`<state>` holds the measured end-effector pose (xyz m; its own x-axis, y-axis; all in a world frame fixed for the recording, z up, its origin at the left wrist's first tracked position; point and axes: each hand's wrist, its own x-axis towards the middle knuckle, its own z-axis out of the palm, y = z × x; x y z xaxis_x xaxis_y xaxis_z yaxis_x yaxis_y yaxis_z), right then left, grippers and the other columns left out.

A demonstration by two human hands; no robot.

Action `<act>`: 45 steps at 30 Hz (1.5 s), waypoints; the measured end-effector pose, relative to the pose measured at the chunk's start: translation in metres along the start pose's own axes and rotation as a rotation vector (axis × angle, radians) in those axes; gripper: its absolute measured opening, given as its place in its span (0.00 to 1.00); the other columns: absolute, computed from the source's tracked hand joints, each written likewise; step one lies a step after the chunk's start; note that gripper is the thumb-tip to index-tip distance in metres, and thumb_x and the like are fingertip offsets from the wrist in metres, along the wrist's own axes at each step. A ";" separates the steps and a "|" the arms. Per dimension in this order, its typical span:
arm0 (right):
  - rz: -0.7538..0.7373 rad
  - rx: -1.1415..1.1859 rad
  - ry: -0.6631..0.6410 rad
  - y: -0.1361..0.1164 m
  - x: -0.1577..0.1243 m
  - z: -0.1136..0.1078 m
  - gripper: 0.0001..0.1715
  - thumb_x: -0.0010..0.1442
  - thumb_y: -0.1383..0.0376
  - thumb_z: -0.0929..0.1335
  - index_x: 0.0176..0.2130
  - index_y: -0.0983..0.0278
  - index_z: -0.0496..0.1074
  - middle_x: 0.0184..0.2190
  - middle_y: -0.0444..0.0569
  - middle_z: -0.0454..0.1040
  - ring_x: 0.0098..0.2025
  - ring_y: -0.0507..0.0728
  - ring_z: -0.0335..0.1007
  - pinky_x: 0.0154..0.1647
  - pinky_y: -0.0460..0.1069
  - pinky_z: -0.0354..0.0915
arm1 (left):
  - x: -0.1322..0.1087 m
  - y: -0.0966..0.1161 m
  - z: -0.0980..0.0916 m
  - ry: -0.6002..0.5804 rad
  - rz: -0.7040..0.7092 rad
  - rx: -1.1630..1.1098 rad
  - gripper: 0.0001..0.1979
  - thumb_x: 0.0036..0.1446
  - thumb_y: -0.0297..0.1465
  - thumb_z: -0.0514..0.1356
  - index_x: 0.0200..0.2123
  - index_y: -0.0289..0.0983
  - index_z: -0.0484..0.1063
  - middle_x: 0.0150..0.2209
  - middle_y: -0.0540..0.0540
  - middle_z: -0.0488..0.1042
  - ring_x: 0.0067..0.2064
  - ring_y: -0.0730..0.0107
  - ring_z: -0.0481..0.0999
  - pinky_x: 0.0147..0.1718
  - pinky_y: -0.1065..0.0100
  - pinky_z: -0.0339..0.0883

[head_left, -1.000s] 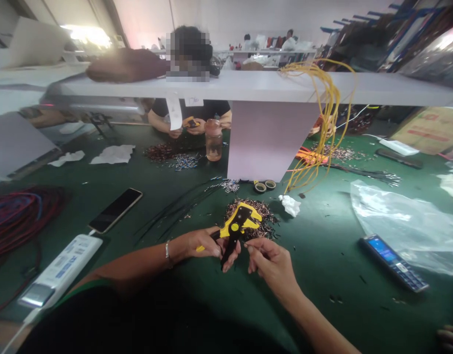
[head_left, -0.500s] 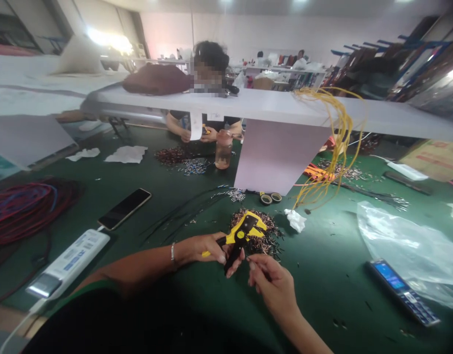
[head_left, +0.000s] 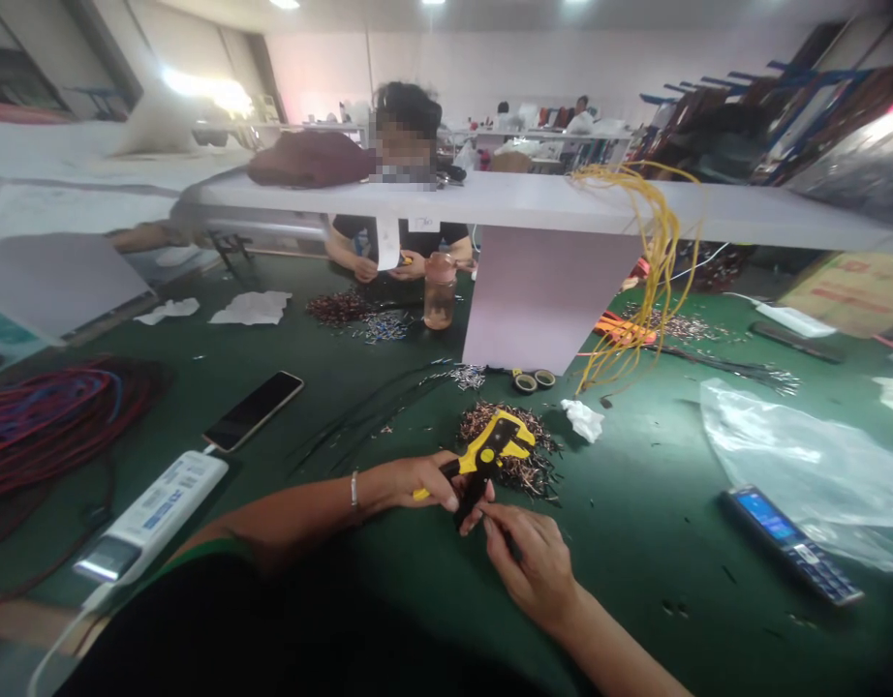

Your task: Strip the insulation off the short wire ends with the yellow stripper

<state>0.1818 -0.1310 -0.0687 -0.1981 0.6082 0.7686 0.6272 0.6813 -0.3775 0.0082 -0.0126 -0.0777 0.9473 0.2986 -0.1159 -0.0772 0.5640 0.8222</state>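
My left hand is wrapped round the handles of a yellow and black wire stripper, whose jaws point up and right. Close to the lower handle, my right hand has thumb and fingers pinched together; whatever lies between the fingertips is too small to make out. Behind the tool spreads a pile of short dark and copper-coloured pieces on the green table. Black wires lie beyond my left forearm, near a small heap of white-tipped pieces.
A phone, a power strip and coiled red wires lie left. Right are a keypad phone and a plastic bag. Yellow wires hang off a raised shelf; a person sits opposite behind a bottle.
My right hand has moved closer to the stripper, its fingertips now by the lower handle. The stripper sits slightly further right in view, and the camera view has shifted a little.
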 end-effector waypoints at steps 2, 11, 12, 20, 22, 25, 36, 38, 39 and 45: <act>-0.013 0.017 -0.052 0.004 -0.004 0.003 0.13 0.68 0.72 0.64 0.50 0.63 0.71 0.33 0.48 0.84 0.32 0.55 0.82 0.37 0.49 0.74 | 0.002 -0.001 0.000 -0.010 0.005 -0.007 0.25 0.34 0.23 0.63 0.42 0.32 0.76 0.32 0.46 0.80 0.26 0.69 0.75 0.29 0.69 0.65; -0.071 -0.006 -0.126 0.011 -0.011 0.007 0.16 0.66 0.74 0.64 0.52 0.63 0.70 0.34 0.50 0.83 0.32 0.56 0.81 0.37 0.50 0.75 | 0.004 -0.012 -0.008 -0.002 0.056 -0.043 0.23 0.35 0.23 0.64 0.41 0.31 0.77 0.34 0.44 0.80 0.28 0.67 0.76 0.30 0.67 0.67; -0.070 -0.020 -0.120 0.010 -0.012 0.007 0.16 0.66 0.73 0.65 0.52 0.62 0.71 0.33 0.49 0.83 0.32 0.56 0.81 0.37 0.50 0.75 | 0.004 -0.012 -0.009 -0.002 0.058 -0.048 0.23 0.35 0.23 0.64 0.41 0.31 0.77 0.34 0.44 0.80 0.29 0.66 0.76 0.31 0.67 0.68; -0.117 -0.107 -0.057 0.009 -0.010 0.004 0.18 0.66 0.72 0.65 0.54 0.63 0.70 0.31 0.49 0.83 0.31 0.56 0.80 0.37 0.50 0.76 | -0.001 -0.011 -0.014 -0.023 0.059 -0.067 0.21 0.38 0.24 0.66 0.40 0.32 0.77 0.35 0.43 0.79 0.31 0.64 0.77 0.34 0.64 0.69; -0.102 -0.125 -0.037 0.011 -0.012 0.004 0.17 0.66 0.72 0.65 0.53 0.62 0.71 0.32 0.49 0.83 0.31 0.56 0.81 0.37 0.51 0.76 | -0.001 -0.011 -0.014 -0.031 0.050 -0.079 0.20 0.38 0.24 0.67 0.40 0.31 0.77 0.35 0.43 0.79 0.30 0.64 0.77 0.33 0.64 0.69; -0.093 -0.132 -0.021 0.013 -0.015 0.006 0.15 0.67 0.72 0.64 0.52 0.62 0.71 0.32 0.49 0.83 0.31 0.57 0.81 0.37 0.51 0.76 | -0.002 -0.010 -0.012 -0.037 0.051 -0.086 0.21 0.40 0.27 0.69 0.41 0.31 0.77 0.36 0.42 0.78 0.30 0.65 0.77 0.32 0.64 0.70; -0.113 -0.090 -0.014 0.007 -0.014 0.007 0.18 0.65 0.73 0.65 0.54 0.63 0.71 0.33 0.50 0.84 0.33 0.58 0.81 0.37 0.51 0.76 | -0.004 -0.010 -0.010 -0.056 0.069 -0.062 0.26 0.47 0.43 0.73 0.41 0.30 0.76 0.36 0.41 0.78 0.30 0.65 0.78 0.33 0.63 0.73; -0.125 -0.068 -0.029 0.005 -0.011 0.006 0.19 0.65 0.73 0.64 0.54 0.64 0.70 0.33 0.51 0.83 0.32 0.58 0.81 0.36 0.51 0.76 | -0.004 -0.012 -0.010 -0.044 0.075 -0.066 0.24 0.49 0.42 0.72 0.41 0.29 0.76 0.36 0.41 0.78 0.30 0.65 0.77 0.33 0.63 0.73; -0.129 -0.056 -0.035 0.005 -0.009 0.006 0.18 0.66 0.74 0.64 0.54 0.64 0.70 0.33 0.51 0.83 0.32 0.58 0.81 0.35 0.51 0.76 | -0.004 -0.013 -0.010 -0.039 0.074 -0.062 0.22 0.49 0.40 0.71 0.42 0.30 0.76 0.36 0.41 0.78 0.30 0.65 0.77 0.33 0.63 0.73; -0.111 -0.008 -0.044 0.004 -0.005 0.008 0.17 0.67 0.73 0.62 0.53 0.64 0.70 0.31 0.49 0.83 0.31 0.57 0.81 0.34 0.51 0.75 | -0.006 -0.011 -0.006 0.011 0.060 -0.017 0.17 0.44 0.29 0.67 0.41 0.31 0.78 0.36 0.42 0.79 0.32 0.66 0.77 0.31 0.68 0.70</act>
<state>0.1793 -0.1284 -0.0781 -0.2996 0.5467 0.7819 0.6058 0.7422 -0.2868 0.0015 -0.0164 -0.0896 0.9372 0.3411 -0.0729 -0.1392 0.5575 0.8184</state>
